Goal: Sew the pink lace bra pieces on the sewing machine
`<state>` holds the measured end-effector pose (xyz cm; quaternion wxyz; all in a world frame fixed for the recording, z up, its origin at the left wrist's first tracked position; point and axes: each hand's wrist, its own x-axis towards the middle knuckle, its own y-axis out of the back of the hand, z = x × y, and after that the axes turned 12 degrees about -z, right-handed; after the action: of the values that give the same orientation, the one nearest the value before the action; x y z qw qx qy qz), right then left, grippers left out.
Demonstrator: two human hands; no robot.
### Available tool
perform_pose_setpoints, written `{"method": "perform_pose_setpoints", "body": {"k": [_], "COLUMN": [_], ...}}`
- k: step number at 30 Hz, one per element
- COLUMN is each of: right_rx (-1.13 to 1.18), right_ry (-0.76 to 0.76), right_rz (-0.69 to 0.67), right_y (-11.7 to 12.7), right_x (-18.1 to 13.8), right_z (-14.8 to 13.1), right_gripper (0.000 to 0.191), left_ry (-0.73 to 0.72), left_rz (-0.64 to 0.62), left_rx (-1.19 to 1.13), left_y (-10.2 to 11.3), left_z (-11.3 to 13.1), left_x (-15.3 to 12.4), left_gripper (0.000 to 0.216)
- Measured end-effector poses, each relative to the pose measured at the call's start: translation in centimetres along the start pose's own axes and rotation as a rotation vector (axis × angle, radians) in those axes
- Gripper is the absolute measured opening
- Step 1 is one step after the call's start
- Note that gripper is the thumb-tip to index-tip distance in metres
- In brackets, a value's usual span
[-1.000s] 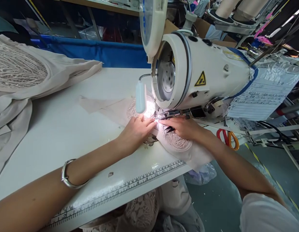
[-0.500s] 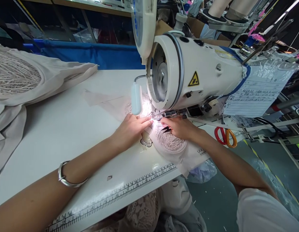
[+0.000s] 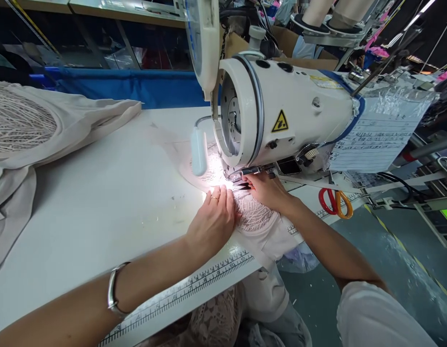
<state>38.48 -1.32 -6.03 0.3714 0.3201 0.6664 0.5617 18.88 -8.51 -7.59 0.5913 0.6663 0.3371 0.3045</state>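
Left hand [image 3: 213, 219] flat on lace fabric [image 3: 253, 217], right hand [image 3: 267, 190] beside needle, sewing machine [image 3: 281, 113], orange scissors [image 3: 335, 202]

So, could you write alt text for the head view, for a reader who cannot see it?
The left hand and the right hand rest on brightly lit pale lace fabric under a white sewing machine on a white table. Red and orange scissors lie nearby.
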Motion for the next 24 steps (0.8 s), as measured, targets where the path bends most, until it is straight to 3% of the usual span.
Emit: {"method": "perform_pose_setpoints", "body": {"k": [3, 6, 21, 24], "right_rx": [0.029, 0.083, 0.009, 0.023], "right_ry": [0.205, 0.287, 0.284, 0.298], "right_rz": [0.027, 0.049, 0.085, 0.103], "right_y": [-0.5, -1.1, -0.4, -0.6], "right_x": [-0.3, -0.4, -0.5, -0.5], "right_z": [0.9, 1.2, 0.2, 0.1], "right_gripper": [0.05, 0.053, 0.044, 0.044], "left_ry": [-0.027, -0.068, -0.336, -0.367], "left_rz": [0.021, 0.065, 0.223, 0.172], "left_rx": [-0.052, -0.05, -0.195, -0.21], "left_y": [-0.5, -0.8, -0.9, -1.2], "left_z": [-0.3, -1.1, -7.1, -8.8], "left_x": [0.0, 0.0, 1.1, 1.4], "left_gripper": [0.052, 0.049, 0.035, 0.036]}}
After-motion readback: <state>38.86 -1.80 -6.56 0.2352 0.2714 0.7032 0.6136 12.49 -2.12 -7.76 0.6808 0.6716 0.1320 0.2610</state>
